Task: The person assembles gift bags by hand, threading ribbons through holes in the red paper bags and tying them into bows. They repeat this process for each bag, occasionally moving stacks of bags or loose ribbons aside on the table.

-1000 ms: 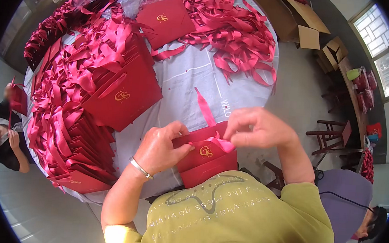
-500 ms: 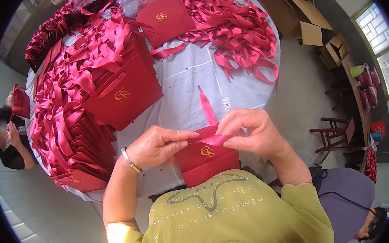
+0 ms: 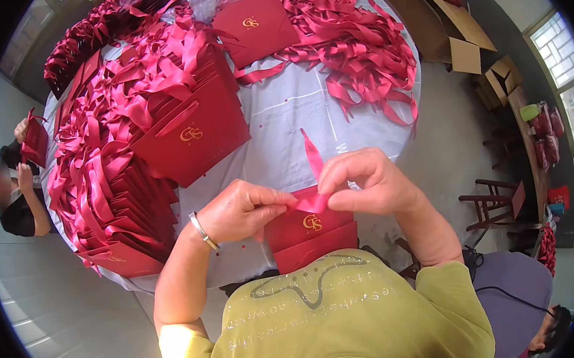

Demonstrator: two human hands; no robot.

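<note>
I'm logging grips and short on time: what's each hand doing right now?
Left hand: closed, pinching the pink ribbon over the red bag.
Right hand: closed at thumb and forefinger, pinching the same ribbon.

One bag [image 3: 312,242] is at the near edge of the counter [image 3: 277,132], the hands [image 3: 239,209] at its far end. Bag stacks [image 3: 193,136] stand left; at the back, a second bag [image 3: 254,30] lies left of the ribbon pile [image 3: 359,44]. A carton [image 3: 434,29] stands beyond, right.
</note>
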